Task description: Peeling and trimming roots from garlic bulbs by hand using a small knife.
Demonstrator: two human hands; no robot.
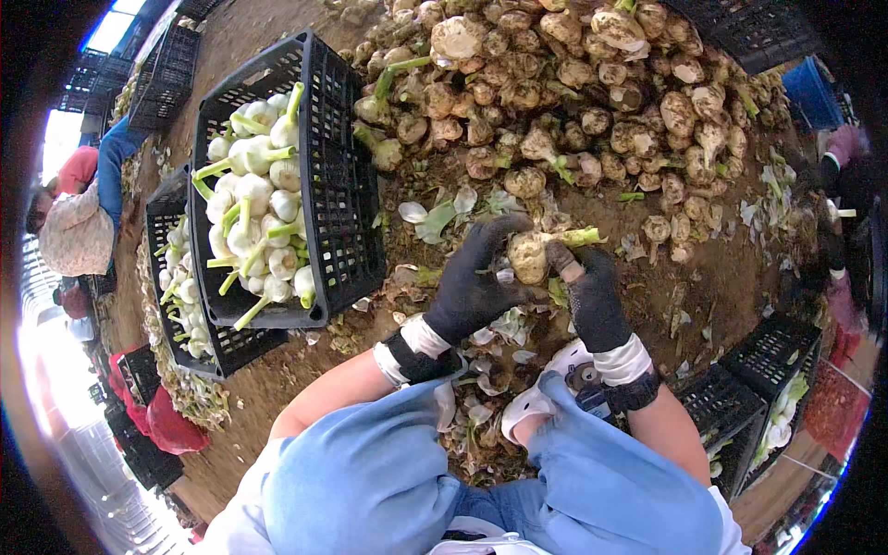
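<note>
Between my hands is a garlic bulb point(529, 258), dirt-brown with a cut green stem pointing right. My left hand point(474, 285), in a black glove, curls its fingers around the bulb's left side. From the right, my right hand point(593, 298), also gloved, with a bare thumb tip showing, grips it near the neck. The undersides of both hands are hidden, so I cannot see whether a tool is in them. Beyond lies a big pile of unpeeled garlic point(638, 139). To the left, a tilted black crate point(338, 199) holds white, peeled bulbs with green stems.
A second black crate point(245, 347) of white garlic sits behind the first. Black crates point(721, 407) stand at lower right, near a red mesh sack point(835, 407). A blue bucket point(814, 92) is at far right. Other people point(81, 227) work at both sides. Skins litter the ground.
</note>
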